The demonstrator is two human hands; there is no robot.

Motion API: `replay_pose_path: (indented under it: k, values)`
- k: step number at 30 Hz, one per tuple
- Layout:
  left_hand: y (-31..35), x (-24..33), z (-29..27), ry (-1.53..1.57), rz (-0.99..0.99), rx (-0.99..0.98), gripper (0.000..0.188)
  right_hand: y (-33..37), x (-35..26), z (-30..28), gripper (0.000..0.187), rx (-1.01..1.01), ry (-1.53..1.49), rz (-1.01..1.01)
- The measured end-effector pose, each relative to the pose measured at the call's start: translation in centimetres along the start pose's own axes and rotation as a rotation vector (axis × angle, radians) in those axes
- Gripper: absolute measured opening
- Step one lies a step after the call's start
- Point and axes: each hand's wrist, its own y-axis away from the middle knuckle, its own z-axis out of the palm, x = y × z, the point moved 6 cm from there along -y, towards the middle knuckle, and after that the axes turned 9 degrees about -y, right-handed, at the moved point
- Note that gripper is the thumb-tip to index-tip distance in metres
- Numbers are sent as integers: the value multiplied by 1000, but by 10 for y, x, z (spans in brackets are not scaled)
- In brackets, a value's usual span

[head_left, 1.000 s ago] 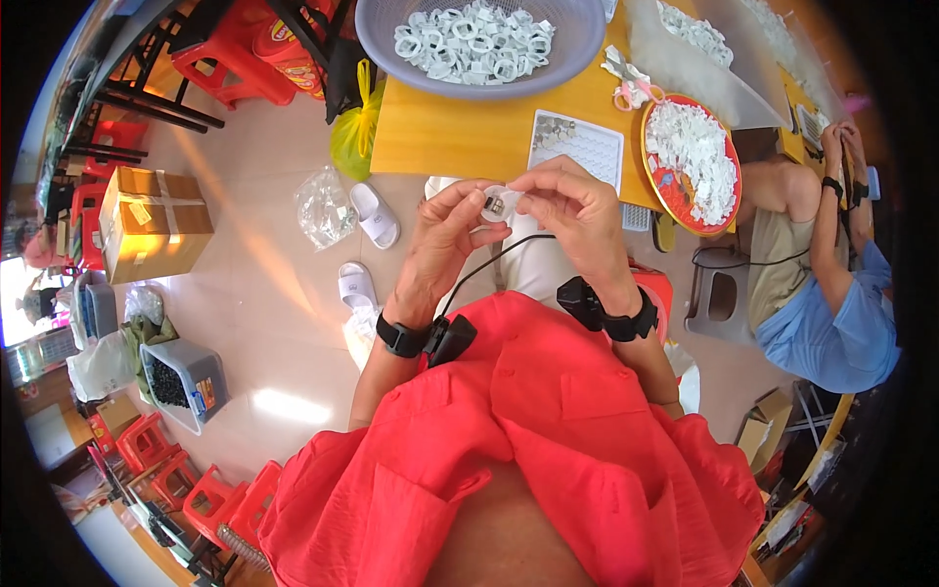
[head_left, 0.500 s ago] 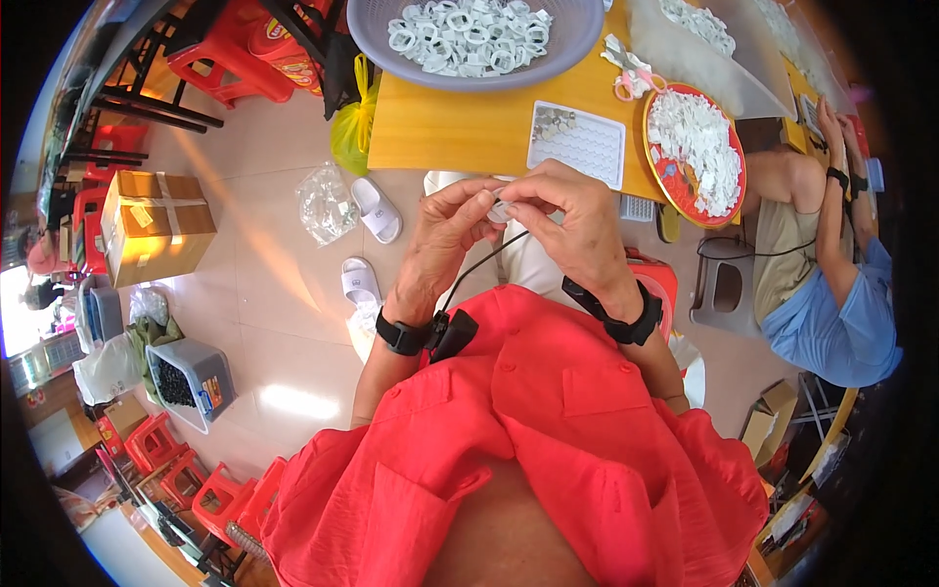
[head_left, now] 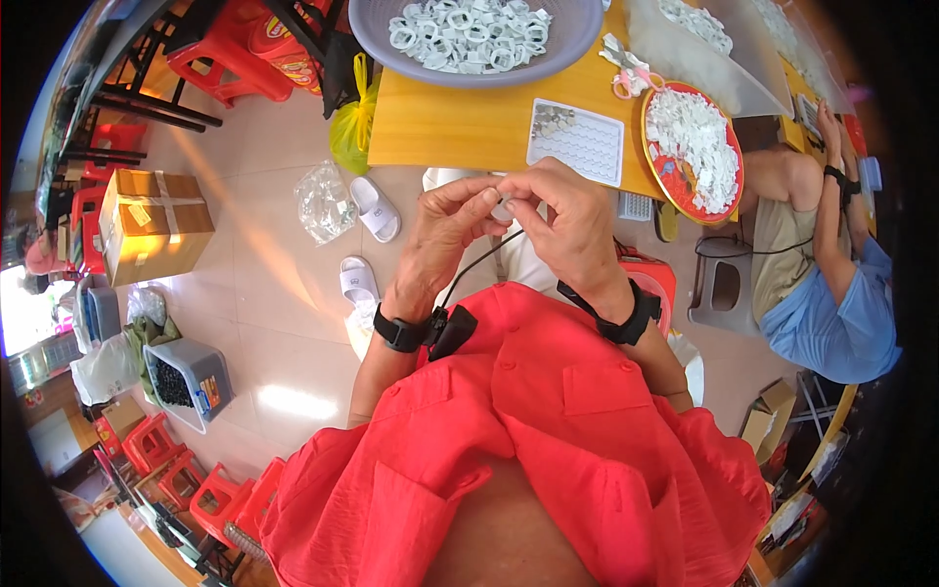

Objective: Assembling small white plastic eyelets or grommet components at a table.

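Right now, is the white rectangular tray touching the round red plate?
Apart. The head view shows a strip of bare yellow tabletop between the white rectangular tray and the round red plate to its right.

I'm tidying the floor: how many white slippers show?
2, both left of the left hand: the upper slipper beside the clear bag, the lower slipper nearer the left wristband. More may be hidden.

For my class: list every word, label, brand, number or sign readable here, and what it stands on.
Red packaging, top left: printed lettering, wording not copied here.
Cardboard box: label, too small to read.
Grey bin: orange label, too small to read.
Lower white slipper: dark mark, too blurred to read.
Small round piece between left hand and right hand: no lettering visible.
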Motion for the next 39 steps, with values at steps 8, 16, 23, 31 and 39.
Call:
replay_pose_path:
  k: [8,16,23,31,39]
  values:
    - [2,2,2,-6,18,59,18,5,2,2,20,43,-35,-59]
    - [0,10,10,35,59,79,14,20,39,-5,13,196,-541,313]
    - [1,9,17,-149,70,139,14,22,48,2,15,150,-644,467]
    - [2,12,22,-221,142,221,15,22,54,5,8,188,-734,424]
    - [2,9,22,-291,226,265,12,25,63,7,8,211,-579,305]
